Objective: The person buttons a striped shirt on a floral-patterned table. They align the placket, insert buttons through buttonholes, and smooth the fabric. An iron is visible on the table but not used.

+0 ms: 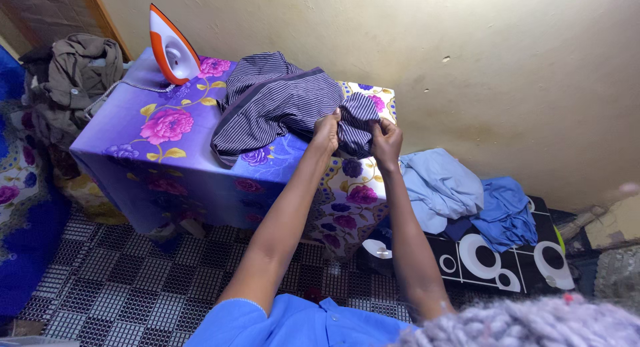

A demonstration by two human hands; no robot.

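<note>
Pinching a fold of the striped garment (280, 104), the left hand (327, 130) and the right hand (385, 137) sit close together at the near right edge of the bench (140, 147), each closed on a bunched bit of the cloth between thumb and fingers. The step in hand looks like sorting out one corner or hem of the garment, perhaps finding an edge to pull flat; a next move would seem to call for drawing the two hands apart so the crumpled fabric opens out across the bench top.

The garment is thin, soft cloth in dark and pale narrow stripes with a plain dark band along one edge, lying heaped and creased over the right half of the bench. The bench is draped in a smooth purple cover printed with large pink flowers and yellow leaves. An orange and white clothes iron (172, 47) stands upright on its heel at the far left corner, well apart from the hands. Pale blue and brighter blue clothes (467, 197) lie rumpled on a black surface with white circles to the right. A heap of olive-brown clothing (70, 77) sits beyond the bench on the left.
</note>
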